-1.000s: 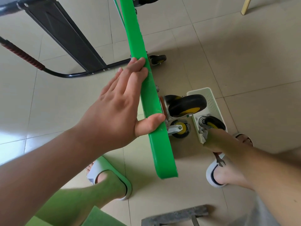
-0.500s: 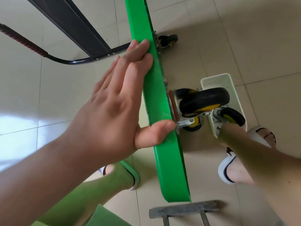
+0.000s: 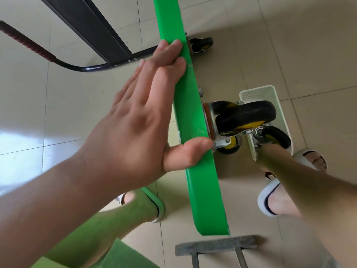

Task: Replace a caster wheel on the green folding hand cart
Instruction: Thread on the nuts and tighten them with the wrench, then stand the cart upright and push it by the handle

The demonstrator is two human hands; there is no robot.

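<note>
The green cart deck (image 3: 193,120) stands on its edge on the tiled floor. My left hand (image 3: 139,124) holds it, with straight fingers flat on its left face and the thumb hooked over the top edge. A black caster with a yellow hub (image 3: 245,115) is fixed to the deck's right face, and a smaller one (image 3: 229,146) shows below it. A loose caster (image 3: 276,137) lies in a white basket (image 3: 258,93). My right hand (image 3: 270,157) reaches into that basket beside the loose caster, its fingers hidden.
The cart's black folded handle (image 3: 92,67) lies on the floor to the left. Another caster (image 3: 201,44) sits further along the deck. A grey metal bar (image 3: 216,246) lies near the deck's near end. My slippered feet (image 3: 274,200) flank the deck.
The view has shifted so the deck and casters sit lower and nearer. My left hand keeps its hold on the deck, and my right hand stays at the basket.
</note>
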